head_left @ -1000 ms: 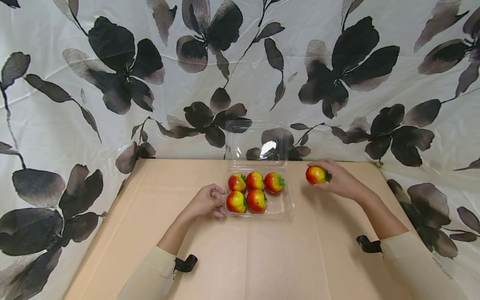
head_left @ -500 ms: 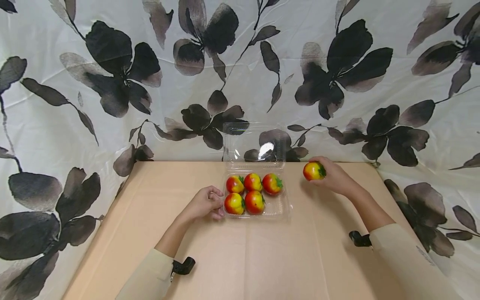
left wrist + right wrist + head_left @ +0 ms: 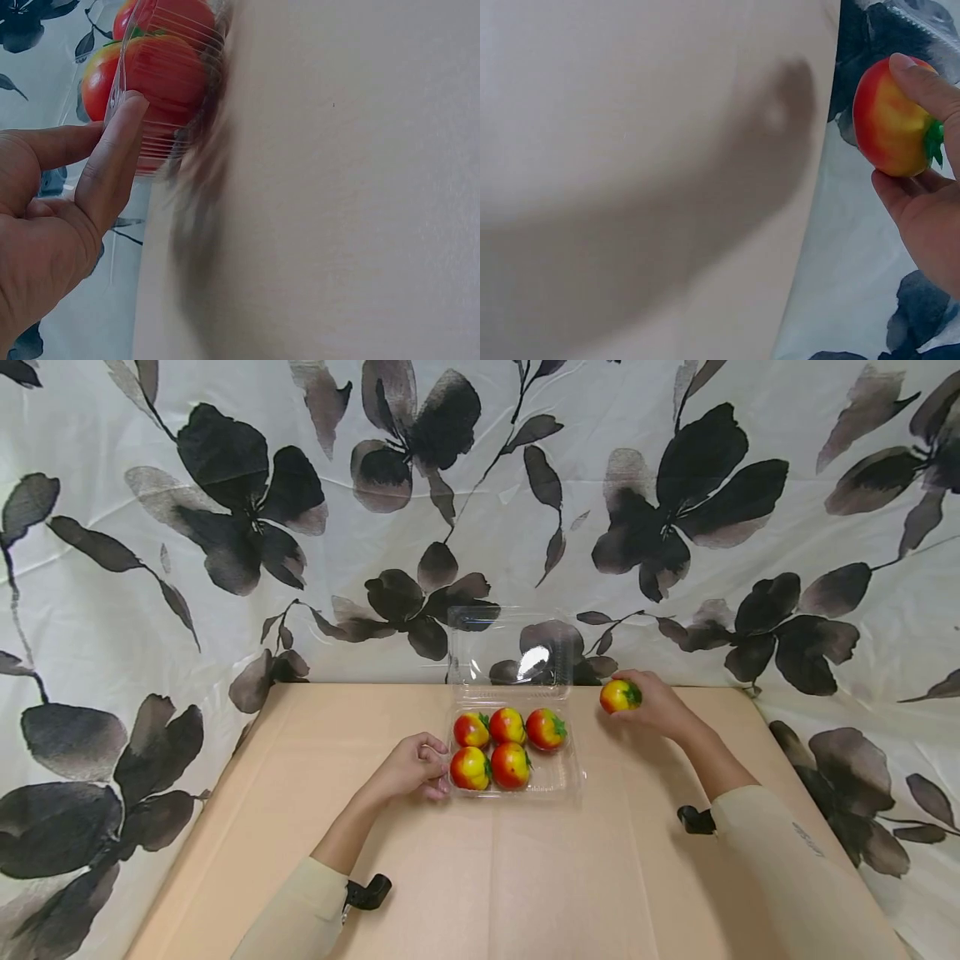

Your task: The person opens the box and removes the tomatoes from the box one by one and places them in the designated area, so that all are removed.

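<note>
A clear plastic clamshell container point(image 3: 553, 781) stands on the table with its lid point(image 3: 510, 652) raised at the back. Several red-and-yellow tomatoes with green leafy tops, among them a front-row tomato point(image 3: 511, 766), sit in two rows inside it. The front right corner of the container has no tomato. My left hand point(image 3: 411, 767) pinches the container's left rim between thumb and finger, as the left wrist view shows near a tomato point(image 3: 161, 79). Right of the container, my right hand point(image 3: 654, 703) holds another tomato point(image 3: 892, 120) above the table, thumb on one side and fingers on the other.
The light tan table point(image 3: 566, 868) ends just behind the container. A white cloth with dark flowers point(image 3: 525, 527) hangs behind it and shows at both sides. A black wrist camera point(image 3: 367, 892) sits on the left sleeve, another black wrist camera point(image 3: 696, 820) on the right.
My right hand has moved slightly left toward the container with the tomato, turning it so its green top faces more toward the head camera. My left hand stays at the rim.
</note>
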Tool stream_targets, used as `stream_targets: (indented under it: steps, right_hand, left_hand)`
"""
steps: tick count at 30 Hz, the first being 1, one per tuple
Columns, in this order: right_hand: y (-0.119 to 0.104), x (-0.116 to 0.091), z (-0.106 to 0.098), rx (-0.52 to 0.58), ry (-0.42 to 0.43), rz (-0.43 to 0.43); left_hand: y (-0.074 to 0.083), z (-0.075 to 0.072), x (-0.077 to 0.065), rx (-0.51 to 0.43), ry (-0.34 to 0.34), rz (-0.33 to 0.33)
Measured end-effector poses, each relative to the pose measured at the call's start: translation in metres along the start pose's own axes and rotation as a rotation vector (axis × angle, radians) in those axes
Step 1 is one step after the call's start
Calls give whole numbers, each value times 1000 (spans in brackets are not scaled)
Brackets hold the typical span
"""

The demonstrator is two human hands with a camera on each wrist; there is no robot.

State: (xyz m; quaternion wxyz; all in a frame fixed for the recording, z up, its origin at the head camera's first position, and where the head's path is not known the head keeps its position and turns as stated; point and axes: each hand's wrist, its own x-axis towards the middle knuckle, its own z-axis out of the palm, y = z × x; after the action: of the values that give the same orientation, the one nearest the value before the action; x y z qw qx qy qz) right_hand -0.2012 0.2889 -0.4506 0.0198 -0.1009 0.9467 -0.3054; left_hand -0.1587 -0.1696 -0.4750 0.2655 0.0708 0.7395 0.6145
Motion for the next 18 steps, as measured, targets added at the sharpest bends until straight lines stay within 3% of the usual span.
stream_targets:
  steps: [18]
  right_hand:
    - [9,26,18,63,-30,202]
  left_hand:
    - [-1,-1,1,16,-1,13]
